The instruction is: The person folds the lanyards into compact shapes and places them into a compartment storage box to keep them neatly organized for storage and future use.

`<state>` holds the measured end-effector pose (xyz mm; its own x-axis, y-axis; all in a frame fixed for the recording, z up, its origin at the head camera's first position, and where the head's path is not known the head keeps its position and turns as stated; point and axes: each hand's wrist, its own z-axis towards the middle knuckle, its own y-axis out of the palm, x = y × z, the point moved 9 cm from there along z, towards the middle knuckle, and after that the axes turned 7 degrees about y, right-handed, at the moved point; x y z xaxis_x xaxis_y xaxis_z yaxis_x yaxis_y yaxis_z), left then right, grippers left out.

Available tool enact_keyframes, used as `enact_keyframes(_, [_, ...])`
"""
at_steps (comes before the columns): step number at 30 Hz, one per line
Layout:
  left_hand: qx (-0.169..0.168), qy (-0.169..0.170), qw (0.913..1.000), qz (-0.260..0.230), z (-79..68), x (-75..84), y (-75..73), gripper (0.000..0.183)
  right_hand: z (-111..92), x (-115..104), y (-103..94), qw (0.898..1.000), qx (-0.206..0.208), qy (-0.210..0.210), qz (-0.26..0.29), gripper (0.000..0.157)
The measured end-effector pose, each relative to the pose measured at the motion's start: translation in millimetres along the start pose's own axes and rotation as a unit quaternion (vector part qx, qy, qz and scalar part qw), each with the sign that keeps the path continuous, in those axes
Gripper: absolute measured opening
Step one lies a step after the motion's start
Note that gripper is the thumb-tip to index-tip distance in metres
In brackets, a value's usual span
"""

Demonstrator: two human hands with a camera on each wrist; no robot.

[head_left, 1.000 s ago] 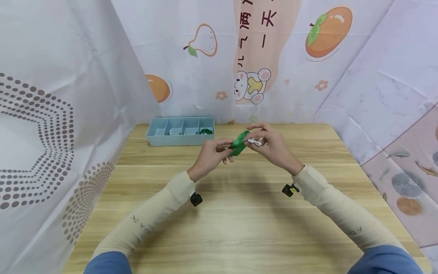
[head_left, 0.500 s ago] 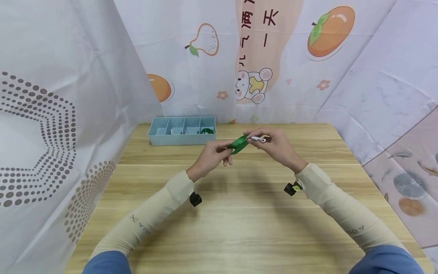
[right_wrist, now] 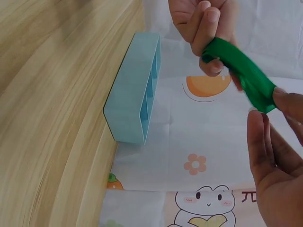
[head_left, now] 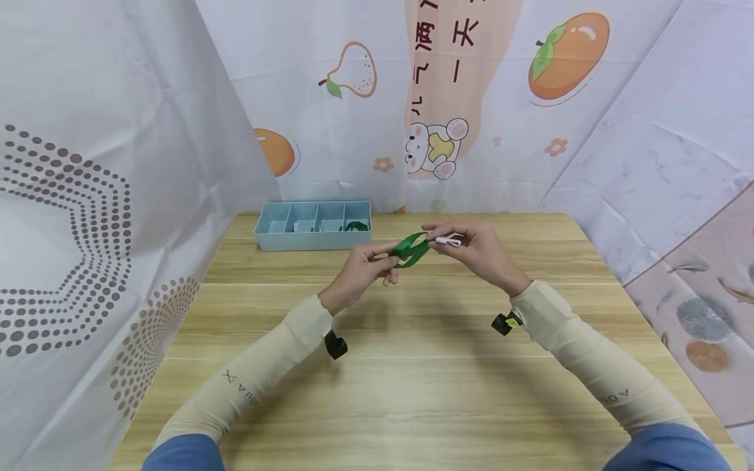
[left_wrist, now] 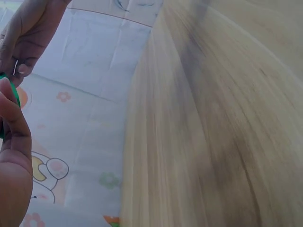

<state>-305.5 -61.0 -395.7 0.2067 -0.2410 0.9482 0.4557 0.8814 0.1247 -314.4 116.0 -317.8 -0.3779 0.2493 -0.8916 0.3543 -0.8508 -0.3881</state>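
Observation:
A loop of green ribbon [head_left: 406,246] is stretched between my two hands above the table. My left hand [head_left: 357,271] pinches its left end between thumb and fingers. At the other end, my right hand [head_left: 485,257] pinches the ribbon with thumb and fingertips. A small white clip-like piece [head_left: 449,241] with a narrow loop sticks out under the right fingers; its exact kind is unclear. The right wrist view shows the ribbon [right_wrist: 253,75] as a flat, shiny band, folded at the right fingertips. In the left wrist view, little of the ribbon is visible at the left edge.
A pale blue box [head_left: 312,243] with several compartments stands at the table's back left. Its rightmost compartment holds a dark green item [head_left: 356,226]; small white pieces lie in others. Printed cloth [head_left: 330,150] hangs behind the wooden table [head_left: 400,392].
My right hand has shifted slightly right, and its raised fingers have come down onto the ribbon. The ribbon loop has turned flatter and spread a little; the left hand has barely moved.

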Motion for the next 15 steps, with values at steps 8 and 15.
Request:
enact_keyframes(8, [-0.017, -0.010, 0.9997, 0.013, -3.0, -1.6, 3.6, 0.041, -1, 0, -0.9, 0.999, 0.008, -0.010, -0.030, 0.016])
enact_keyframes(15, [-0.027, -0.032, 0.9991, 0.012, -4.1, -4.0, 6.4, 0.040, -9, -25, -2.7, 0.998, 0.032, -0.019, -0.043, 0.021])
